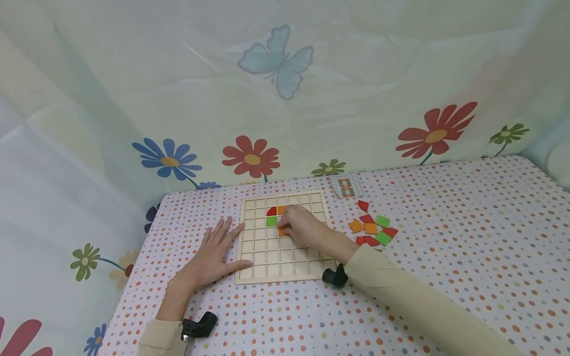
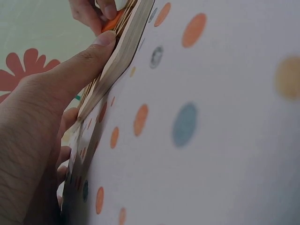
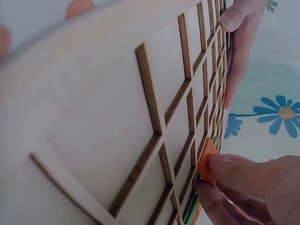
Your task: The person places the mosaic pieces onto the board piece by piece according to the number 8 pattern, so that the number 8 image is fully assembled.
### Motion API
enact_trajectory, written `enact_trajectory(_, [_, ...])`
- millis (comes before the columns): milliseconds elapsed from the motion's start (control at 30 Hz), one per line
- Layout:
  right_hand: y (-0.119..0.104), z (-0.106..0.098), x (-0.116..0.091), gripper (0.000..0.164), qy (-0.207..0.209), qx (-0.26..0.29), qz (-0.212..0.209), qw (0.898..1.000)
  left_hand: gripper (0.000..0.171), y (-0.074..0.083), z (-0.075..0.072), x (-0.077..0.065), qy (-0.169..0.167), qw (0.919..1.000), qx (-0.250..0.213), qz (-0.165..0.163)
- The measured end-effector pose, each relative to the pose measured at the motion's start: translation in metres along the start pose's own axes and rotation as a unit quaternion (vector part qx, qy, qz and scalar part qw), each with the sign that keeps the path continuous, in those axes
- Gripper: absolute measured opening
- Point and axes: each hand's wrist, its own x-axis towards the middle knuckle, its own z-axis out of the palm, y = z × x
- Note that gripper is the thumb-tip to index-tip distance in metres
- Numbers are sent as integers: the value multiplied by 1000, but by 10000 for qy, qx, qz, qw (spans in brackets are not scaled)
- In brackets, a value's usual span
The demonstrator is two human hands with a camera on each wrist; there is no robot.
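Note:
A wooden grid board (image 1: 260, 271) lies on the dotted cloth. Over its middle my right hand (image 1: 305, 228) pinches a square orange tile (image 3: 207, 161) between thumb and fingers, low at the grid. My left hand (image 1: 213, 259) lies spread at the board's left edge, its thumb and a fingertip touching the frame. In the grid, a red quarter-round tile (image 1: 272, 211) sits above a green square tile (image 1: 271, 221), with an orange tile (image 1: 281, 210) beside the red one. The right hand hides part of the neighbouring cells.
Several loose red, orange and green tiles, among them a green square (image 1: 383, 221), lie right of the board. A small patterned card (image 1: 347, 186) lies at the back, near the board's far right corner. A floral cloth (image 1: 356, 123) hangs behind the table.

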Motion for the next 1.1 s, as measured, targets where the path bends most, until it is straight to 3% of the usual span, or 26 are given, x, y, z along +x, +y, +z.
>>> enact_trajectory(300, [2,3,-2,14,156,-288,-230,9992,100,2,-1,0,9,10000,-3,-25])
enact_trajectory(600, [9,-1,-13,20,-14,444,209,9988,99,2,0,-1,0,10000,-40,8])
enact_trajectory(867, [25,-20,-54,13,229,926,439,9945,100,1,3,-5,83,9999,-89,32])
enact_trajectory(1100, [27,-51,-98,13,494,663,505,9953,102,0,4,-1,97,10000,-13,16])
